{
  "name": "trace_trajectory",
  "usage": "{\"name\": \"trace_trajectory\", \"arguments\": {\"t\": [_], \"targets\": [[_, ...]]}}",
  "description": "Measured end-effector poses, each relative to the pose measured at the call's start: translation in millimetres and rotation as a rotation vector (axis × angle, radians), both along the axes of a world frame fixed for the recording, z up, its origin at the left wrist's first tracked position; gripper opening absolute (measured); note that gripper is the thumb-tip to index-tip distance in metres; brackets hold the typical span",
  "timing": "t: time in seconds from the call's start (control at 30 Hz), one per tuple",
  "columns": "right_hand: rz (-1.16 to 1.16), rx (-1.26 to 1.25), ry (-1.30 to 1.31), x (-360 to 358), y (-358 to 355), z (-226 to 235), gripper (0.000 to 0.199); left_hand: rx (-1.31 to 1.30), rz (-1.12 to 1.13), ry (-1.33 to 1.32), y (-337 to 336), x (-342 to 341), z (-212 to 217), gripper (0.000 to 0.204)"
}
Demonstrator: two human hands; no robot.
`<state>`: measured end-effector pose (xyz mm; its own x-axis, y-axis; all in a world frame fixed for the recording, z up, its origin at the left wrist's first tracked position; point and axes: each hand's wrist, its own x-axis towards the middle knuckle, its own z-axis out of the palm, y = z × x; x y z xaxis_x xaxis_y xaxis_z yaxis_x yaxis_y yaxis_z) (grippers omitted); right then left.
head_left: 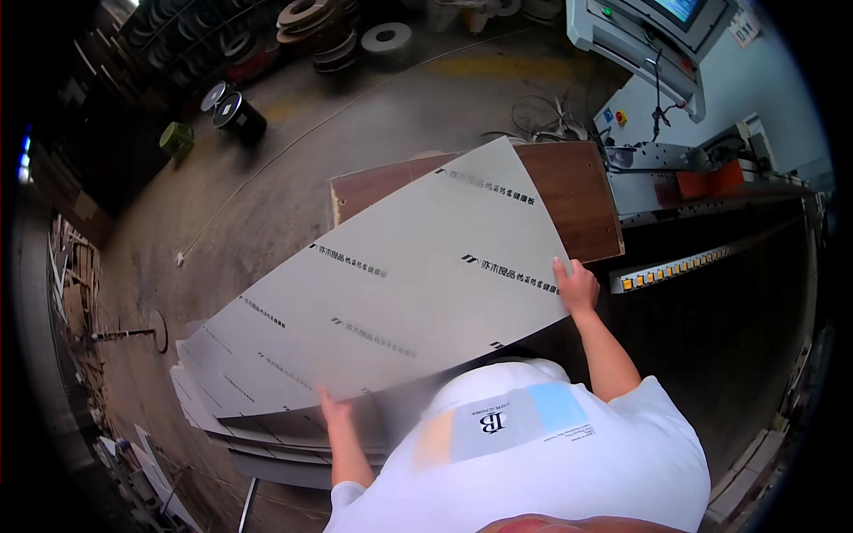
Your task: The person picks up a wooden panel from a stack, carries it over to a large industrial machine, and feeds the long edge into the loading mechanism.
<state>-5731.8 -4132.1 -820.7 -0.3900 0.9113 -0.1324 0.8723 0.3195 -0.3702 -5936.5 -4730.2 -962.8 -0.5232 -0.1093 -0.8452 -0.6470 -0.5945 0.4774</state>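
A large light-grey panel (400, 258) with rows of dark printing lies tilted across the view in front of me. My right hand (577, 286) grips its right edge, the thumb on top and the other fingers partly hidden. On the near edge, my left hand (335, 413) is closed around the panel, its fingers mostly out of sight beneath. Below the panel's left end is a stack of similar panels (284, 449). A brown wooden board (577, 191) sticks out from under the far right corner.
A machine with a control panel (622, 53) stands at the far right, and a strip with yellow rollers (675, 269) runs beside me. Black bucket (238, 120), green container (177, 139) and rolls of banding (387, 38) are on the floor at the back. A cable crosses the floor.
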Motion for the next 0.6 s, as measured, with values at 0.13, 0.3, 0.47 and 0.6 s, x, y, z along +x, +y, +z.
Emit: {"name": "trace_trajectory", "arguments": {"t": [0.13,0.3,0.47,0.6], "targets": [[-0.062,0.028,-0.005,47,-12,-8,0.063,-0.019,-0.045,-0.001,3,9,14,0.040],[-0.141,0.100,-0.023,101,-17,2,0.064,-0.039,-0.141,0.020,6,16,41,0.040],[-0.271,0.146,-0.085,167,-27,7,0.063,0.013,-0.247,0.088,25,37,78,0.038],[-0.408,0.120,-0.082,209,-23,33,0.061,-0.084,-0.327,0.082,35,49,112,0.039]]}}
